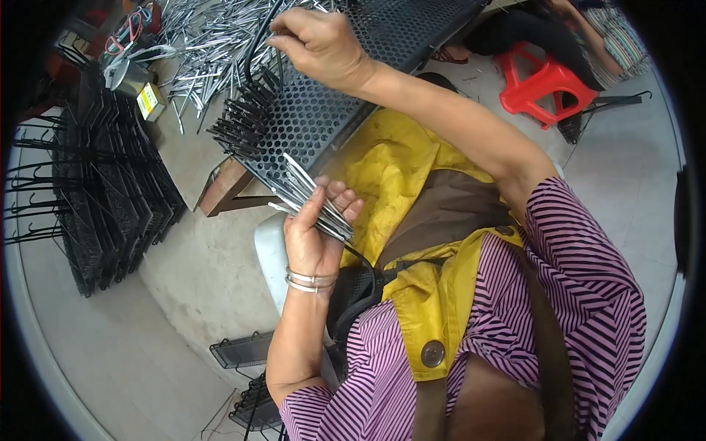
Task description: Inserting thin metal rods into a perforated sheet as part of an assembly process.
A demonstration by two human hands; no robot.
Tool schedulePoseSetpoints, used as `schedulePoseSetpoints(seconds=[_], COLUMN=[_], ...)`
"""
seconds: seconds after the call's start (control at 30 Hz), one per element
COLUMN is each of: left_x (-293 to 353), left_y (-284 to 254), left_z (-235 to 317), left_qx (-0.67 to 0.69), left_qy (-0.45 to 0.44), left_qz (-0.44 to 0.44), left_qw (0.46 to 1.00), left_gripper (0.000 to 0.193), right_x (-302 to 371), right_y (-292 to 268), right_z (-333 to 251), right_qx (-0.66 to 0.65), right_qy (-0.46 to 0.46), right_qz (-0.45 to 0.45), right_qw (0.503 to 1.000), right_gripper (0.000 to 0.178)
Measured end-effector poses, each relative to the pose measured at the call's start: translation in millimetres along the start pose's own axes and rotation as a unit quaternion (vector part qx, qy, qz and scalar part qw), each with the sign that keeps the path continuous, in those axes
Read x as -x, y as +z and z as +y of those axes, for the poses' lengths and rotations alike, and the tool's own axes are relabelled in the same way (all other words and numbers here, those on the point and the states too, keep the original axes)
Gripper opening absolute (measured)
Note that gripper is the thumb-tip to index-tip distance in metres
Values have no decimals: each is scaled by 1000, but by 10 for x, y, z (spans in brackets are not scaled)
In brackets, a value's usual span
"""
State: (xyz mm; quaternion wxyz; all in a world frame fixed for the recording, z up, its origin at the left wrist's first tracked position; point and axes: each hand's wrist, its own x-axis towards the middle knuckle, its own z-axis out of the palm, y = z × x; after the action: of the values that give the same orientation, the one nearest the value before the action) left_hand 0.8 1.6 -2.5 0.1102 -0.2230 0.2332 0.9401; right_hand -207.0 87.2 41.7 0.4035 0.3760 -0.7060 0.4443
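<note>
My left hand [316, 231] is closed around a bundle of slim silver metal rods [300, 180] and sits just off the near corner of a black perforated metal panel [312, 121]. Above that panel, my right hand [320, 48] is pinched, thumb against fingertips. Whatever lies between those fingertips is too small to make out. A bent black rod [252, 55] rises right beside them. Below it, a cluster of short black pieces [246, 121] rests on the panel's left part. Beyond, many loose silver rods [213, 48] lie in a heap.
Stacked black mesh racks with hooks [110, 176] stand at the left. Near the heap are a metal cup [132, 77], a yellow box [151, 101] and red-handled scissors [125, 35]. A red stool [544, 92] and another person are at the upper right. More wire racks [243, 351] lie below.
</note>
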Motion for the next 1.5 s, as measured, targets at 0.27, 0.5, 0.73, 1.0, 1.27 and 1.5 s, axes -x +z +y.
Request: schedulePoseSetpoints(seconds=[0.27,0.5,0.73,1.0,1.27,1.5], left_x=[15,16,18,-1,10,-22], left_y=[50,51,59,63,68,22], left_z=[8,14,10,44,32,26], left_qx=[8,-28,-10,-10,-45,50], left_qy=[-22,-36,-32,-27,-11,1], left_qz=[12,-14,-17,-19,-33,-1], left_qw=[1000,999,999,999,998,999], left_gripper=[16,19,18,18,22,24], right_x=[50,-97,-117,216,280,89], right_y=[146,151,181,-335,-450,-331], right_z=[65,96,28,-533,-601,-190], right_qx=[-8,-24,-31,-166,-254,-146], right_qy=[-108,-109,-82,225,393,283], right_qz=[-147,-241,-377,-436,-416,-132], right_qw=[983,964,922,855,780,939], right_gripper=[6,10,18,22,12,11])
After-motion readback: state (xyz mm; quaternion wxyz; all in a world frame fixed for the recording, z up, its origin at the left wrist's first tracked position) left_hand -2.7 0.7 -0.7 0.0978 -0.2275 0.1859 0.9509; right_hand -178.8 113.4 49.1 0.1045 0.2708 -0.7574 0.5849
